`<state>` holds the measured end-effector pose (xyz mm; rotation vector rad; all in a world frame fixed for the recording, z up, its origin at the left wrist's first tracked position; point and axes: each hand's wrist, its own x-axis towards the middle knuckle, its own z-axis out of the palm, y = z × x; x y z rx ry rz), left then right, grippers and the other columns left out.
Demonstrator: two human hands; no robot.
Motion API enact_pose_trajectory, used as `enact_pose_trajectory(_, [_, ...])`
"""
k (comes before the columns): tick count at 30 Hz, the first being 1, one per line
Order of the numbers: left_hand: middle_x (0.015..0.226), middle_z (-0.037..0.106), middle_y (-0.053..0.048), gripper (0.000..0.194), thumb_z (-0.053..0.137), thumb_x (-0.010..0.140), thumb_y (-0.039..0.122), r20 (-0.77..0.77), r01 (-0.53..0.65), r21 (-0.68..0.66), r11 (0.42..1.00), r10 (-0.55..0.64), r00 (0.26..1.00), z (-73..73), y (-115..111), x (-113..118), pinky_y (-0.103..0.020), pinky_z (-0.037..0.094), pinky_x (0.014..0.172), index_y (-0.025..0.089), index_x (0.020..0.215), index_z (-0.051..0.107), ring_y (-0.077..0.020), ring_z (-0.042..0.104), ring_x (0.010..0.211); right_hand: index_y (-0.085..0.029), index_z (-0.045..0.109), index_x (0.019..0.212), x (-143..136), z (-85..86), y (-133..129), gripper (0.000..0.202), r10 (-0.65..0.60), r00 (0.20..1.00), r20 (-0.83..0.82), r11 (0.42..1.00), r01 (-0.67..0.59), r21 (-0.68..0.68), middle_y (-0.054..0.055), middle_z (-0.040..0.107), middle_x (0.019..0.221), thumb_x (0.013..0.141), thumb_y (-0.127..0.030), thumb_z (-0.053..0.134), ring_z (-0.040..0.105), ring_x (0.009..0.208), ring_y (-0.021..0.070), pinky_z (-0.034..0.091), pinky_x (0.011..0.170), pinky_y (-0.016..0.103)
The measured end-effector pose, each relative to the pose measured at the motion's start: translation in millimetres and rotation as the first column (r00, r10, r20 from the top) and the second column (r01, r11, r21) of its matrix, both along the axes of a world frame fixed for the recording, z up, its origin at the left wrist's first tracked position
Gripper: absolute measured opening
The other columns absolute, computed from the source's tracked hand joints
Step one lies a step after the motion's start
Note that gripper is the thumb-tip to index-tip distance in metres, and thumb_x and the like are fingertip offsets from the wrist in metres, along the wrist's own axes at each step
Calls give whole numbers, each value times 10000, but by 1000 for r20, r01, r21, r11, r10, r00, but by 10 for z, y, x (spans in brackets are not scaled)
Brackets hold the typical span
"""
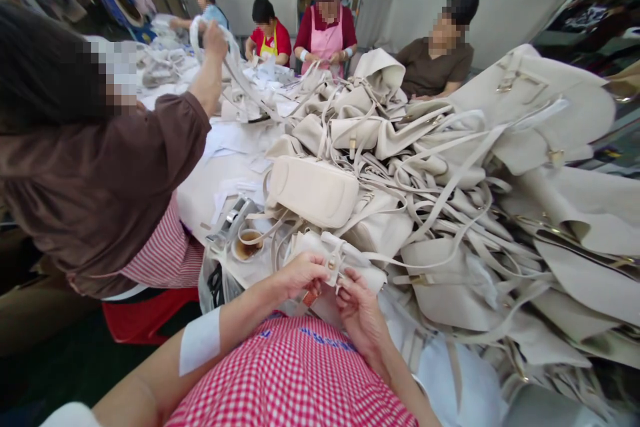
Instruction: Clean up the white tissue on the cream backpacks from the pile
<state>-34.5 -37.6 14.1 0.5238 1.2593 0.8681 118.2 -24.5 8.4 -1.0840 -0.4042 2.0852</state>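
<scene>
Beige bag (365, 273) between the checked apron (295, 360) and the pile of bags (315, 190) on the counter (197, 193). Likeliest mishap, by judgement: a cup (236, 250) of brown liquid nearby, tipped by a careless tug, staining the pale surface; or a slip of the small tab (334, 265) from too light a grip. Left hand (303, 275) and right hand (361, 310) close together, both pinching that tab, forearms (245, 313) angled inward from either side.

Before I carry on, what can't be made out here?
All in the head view:
Parts of the strap piece: covered by fingers of the left hand and right hand.
Part of the bag just beyond: hidden behind both hands.
Blue lettering on the apron: too slanted and blurred.
Bags far right: cut off by the picture's edge.
</scene>
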Motion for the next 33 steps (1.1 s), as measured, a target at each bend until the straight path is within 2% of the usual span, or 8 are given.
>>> enact_pose_trajectory(3, [509,558,47,145,601,550,186,27,-12,-7,1000,12,1000,-8,4,41,-179,295,387,146,689,613,-56,414,380,-200,706,846,46,20,-1,410,129,990,-57,992,-128,6,-42,633,672,513,-299,924,468,528,58,395,497,174])
enact_pose_trajectory(7, [467,516,58,97,594,571,206,17,-3,-12,1000,3,1000,8,-50,84,-197,272,376,161,656,581,-69,392,351,-190,678,800,94,-17,7,375,280,954,110,950,-292,109,-41,614,590,571,-376,910,476,504,69,350,481,176])
enact_pose_trajectory(13, [542,531,54,128,644,610,231,-394,99,188,977,-17,919,27,-159,108,-197,294,442,147,706,631,-86,455,480,-193,586,649,63,-64,41,399,298,908,296,915,-360,184,-56,544,461,568,-462,868,410,417,74,291,436,202])
enact_pose_trajectory(19, [525,508,62,111,540,689,223,-306,8,64,998,12,952,-14,-199,164,-216,296,423,165,778,574,-93,425,399,-194,632,792,63,-34,16,432,304,887,348,895,-391,215,-14,658,577,582,-507,842,550,517,126,370,475,212])
enact_pose_trajectory(21, [539,486,64,34,538,704,206,-446,-4,141,990,67,893,-6,-235,203,-211,283,450,173,712,540,-92,430,454,-198,615,744,53,-34,10,437,274,879,389,907,-371,199,-17,642,544,535,-497,857,546,503,135,343,447,212])
enact_pose_trajectory(25, [563,441,61,138,537,764,207,-620,61,326,943,165,767,66,-321,282,-209,269,500,171,636,500,-89,411,554,-208,597,649,14,-59,-5,388,201,860,469,915,-335,223,-48,545,431,517,-473,848,437,408,109,271,406,222])
enact_pose_trajectory(29, [560,470,59,165,570,794,298,-461,10,336,942,155,874,131,-320,304,-205,285,476,175,693,529,-83,424,517,-209,631,671,9,-90,-47,373,228,886,404,909,-343,238,-70,482,403,557,-504,830,367,379,93,261,405,230])
enact_pose_trajectory(33, [485,473,84,178,612,692,334,-68,-154,92,984,160,985,114,-256,229,-193,262,372,195,726,506,-68,383,362,-216,698,765,66,-84,-60,331,189,937,293,941,-258,219,-27,597,547,643,-504,808,483,485,127,347,447,236])
